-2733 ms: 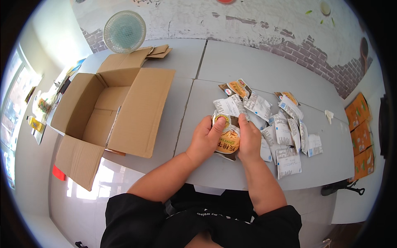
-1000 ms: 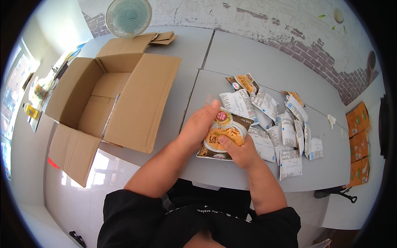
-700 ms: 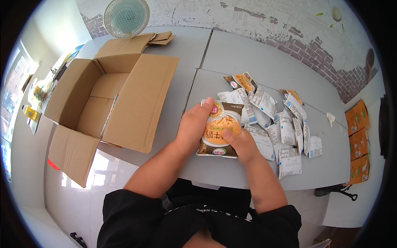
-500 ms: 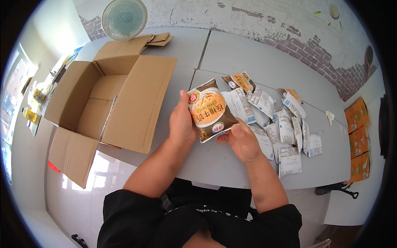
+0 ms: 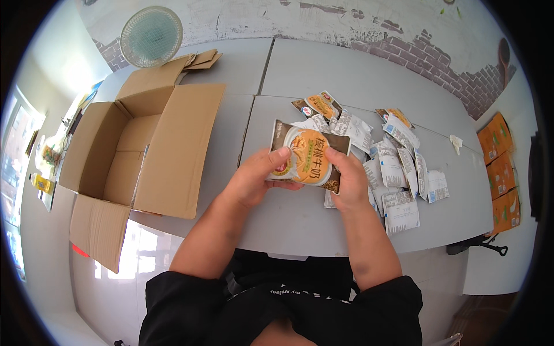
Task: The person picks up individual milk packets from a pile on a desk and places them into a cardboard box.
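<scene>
Between my two hands, a plump brown and orange milk pouch is held up over the table, its printed front facing up. My left hand grips its left end, thumb on top and fingers underneath. On the other end, my right hand presses its thumb on the front, with its fingers mostly hidden behind. Just beyond and to the right lies a loose heap of similar pouches, most showing white backs. Two of them, a pouch at the far side and another, show orange and brown fronts.
An open cardboard box with flaps spread stands at left on the grey table. Behind it are a round mesh fan and flattened cardboard. A crumpled white scrap lies at right; orange boxes stand past the table's edge.
The pouch has been turned from nearly upright to lying crosswise between my hands. My right hand has shifted up along its right end. The whole view has shifted slightly.
</scene>
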The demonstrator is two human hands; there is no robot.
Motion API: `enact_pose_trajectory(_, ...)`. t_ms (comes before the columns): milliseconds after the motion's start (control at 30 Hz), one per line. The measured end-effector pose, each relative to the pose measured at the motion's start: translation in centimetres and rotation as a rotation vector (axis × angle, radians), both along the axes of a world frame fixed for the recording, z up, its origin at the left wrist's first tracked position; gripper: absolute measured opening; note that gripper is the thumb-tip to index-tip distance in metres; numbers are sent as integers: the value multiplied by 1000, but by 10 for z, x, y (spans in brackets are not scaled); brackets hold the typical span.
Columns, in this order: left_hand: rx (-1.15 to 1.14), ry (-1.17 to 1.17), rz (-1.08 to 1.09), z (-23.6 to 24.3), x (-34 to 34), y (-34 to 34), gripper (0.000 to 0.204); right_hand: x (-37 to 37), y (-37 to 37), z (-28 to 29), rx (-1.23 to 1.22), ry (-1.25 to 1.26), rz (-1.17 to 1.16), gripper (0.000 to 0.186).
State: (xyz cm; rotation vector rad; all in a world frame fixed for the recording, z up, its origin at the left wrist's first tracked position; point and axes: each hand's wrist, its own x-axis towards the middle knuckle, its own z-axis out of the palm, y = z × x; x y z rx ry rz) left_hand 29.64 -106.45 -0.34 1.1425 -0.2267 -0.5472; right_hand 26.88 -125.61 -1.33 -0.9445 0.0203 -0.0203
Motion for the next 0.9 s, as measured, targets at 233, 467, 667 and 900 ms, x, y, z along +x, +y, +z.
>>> enact_pose_trajectory(233,175,-66,-203,2,4,13,58,-6,-5,1,-292,-84,62,27)
enact_pose_trajectory(467,256,-113,102,-5,-6,0,48,-6,-4,6,-383,-125,116,29)
enact_pose_trajectory(667,323,-408,223,-19,-16,-5,42,-9,-4,13,-412,-111,97,29)
enact_pose_trajectory(900,254,-557,234,-19,-28,-8,38,-10,-3,9,-321,-4,59,30)
